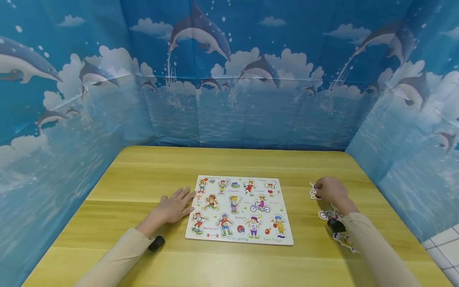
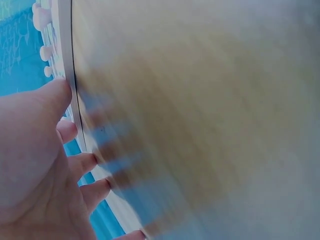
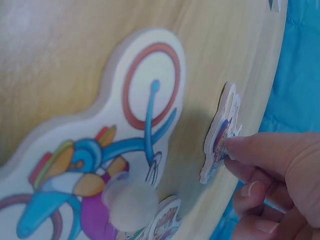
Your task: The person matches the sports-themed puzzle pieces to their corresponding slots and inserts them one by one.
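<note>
A white wooden puzzle board (image 1: 239, 209) printed with cartoon sports figures lies on the table. My left hand (image 1: 175, 206) rests at its left side with fingers spread; in the left wrist view the thumb and fingertips touch the board's edge (image 2: 67, 50). Off to the right, my right hand (image 1: 333, 193) pinches a small figure-shaped puzzle piece (image 3: 220, 132) between thumb and fingers. Whether that piece is lifted off the table I cannot tell. Nearer me lies a bicycle puzzle piece (image 3: 150, 85) with a white knob. Another puzzle piece (image 1: 344, 242) is partly covered by the right forearm.
The yellow wood-grain table (image 1: 157, 163) is bordered at the back and sides by a blue dolphin-print curtain (image 1: 229, 107). Each wrist carries a small black camera (image 1: 156, 243). White floor tiles (image 1: 444, 247) show beyond the table's right edge.
</note>
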A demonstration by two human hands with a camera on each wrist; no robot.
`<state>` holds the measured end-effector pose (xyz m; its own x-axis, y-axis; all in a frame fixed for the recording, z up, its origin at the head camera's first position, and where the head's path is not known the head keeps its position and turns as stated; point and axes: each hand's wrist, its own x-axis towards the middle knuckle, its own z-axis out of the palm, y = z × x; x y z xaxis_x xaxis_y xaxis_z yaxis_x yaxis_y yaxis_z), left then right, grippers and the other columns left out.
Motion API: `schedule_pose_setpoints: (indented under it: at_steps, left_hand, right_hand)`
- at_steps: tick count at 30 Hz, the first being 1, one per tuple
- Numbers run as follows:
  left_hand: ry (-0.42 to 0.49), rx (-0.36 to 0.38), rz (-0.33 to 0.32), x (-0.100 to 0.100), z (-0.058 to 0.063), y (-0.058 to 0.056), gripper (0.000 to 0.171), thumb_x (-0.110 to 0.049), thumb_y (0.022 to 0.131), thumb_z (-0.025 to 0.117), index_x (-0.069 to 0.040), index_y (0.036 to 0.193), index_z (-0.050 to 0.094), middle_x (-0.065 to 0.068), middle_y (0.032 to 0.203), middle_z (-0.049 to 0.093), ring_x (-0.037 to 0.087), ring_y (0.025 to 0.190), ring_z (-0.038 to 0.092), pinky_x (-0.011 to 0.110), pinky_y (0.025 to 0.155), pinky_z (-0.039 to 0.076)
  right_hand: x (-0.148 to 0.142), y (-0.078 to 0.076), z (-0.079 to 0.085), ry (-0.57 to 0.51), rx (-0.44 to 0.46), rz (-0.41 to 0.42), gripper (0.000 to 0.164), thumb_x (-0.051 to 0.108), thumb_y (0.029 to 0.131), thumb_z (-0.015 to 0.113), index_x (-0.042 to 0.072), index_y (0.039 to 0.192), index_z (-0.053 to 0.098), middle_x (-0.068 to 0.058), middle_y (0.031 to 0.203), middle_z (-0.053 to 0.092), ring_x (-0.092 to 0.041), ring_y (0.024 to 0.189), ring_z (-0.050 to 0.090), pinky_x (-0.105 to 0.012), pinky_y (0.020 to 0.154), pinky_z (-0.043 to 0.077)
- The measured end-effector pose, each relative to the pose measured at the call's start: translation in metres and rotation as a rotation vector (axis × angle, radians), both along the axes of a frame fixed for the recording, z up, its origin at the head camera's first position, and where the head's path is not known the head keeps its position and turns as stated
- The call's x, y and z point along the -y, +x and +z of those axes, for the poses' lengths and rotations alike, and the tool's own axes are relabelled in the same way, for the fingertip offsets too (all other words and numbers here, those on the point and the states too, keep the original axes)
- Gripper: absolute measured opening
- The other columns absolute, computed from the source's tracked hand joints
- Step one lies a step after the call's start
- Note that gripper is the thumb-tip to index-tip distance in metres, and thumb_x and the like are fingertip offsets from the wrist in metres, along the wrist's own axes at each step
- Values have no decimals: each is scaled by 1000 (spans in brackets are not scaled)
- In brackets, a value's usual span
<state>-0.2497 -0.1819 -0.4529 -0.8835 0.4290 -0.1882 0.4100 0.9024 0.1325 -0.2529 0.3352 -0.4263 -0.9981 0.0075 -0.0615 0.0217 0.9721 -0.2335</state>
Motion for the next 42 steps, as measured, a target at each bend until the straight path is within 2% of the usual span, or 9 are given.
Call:
schedule_pose_setpoints:
  at_steps: [11,22,30,38,42]
  left_hand:
    - [30,16,17,-1,-5,4,57,-42,98,41,-22,149,25,9,159,17,34,146,18,73,101,24]
    - [35,6,17,6,-5,7,57,-42,99,41,-21,149,25,10,158,18,34,146,19,73,101,25]
    - [51,15,11,2,-4,6,57,-41,99,41,-20,149,25,10,159,17,35,146,18,74,101,23]
    - [49,-2,-4,0,-4,3,57,-42,99,40,-20,149,25,10,158,18,35,146,18,74,101,24]
    - [45,-8,-8,0,-3,2,57,-40,99,41,-19,149,26,11,158,19,36,145,20,74,100,24]
  right_hand:
    - [0,-2,-5,-2,-49,55,21,3,84,60,-4,101,69,-24,100,69,-31,81,65,-43,67,53]
    - [-1,-8,-10,-41,-88,148,12,-1,82,60,-4,87,71,-18,84,70,-22,73,63,-41,67,53]
    - [-1,-6,-6,-65,-18,136,11,2,86,59,-3,85,69,-16,82,68,-17,67,58,-34,59,49]
    - [1,-8,-7,-61,-11,128,14,3,87,57,-5,84,69,-16,80,66,-19,68,56,-32,59,48]
    - [5,-8,-6,-39,-46,144,14,2,85,58,-5,78,68,-16,75,67,-19,65,57,-33,58,49]
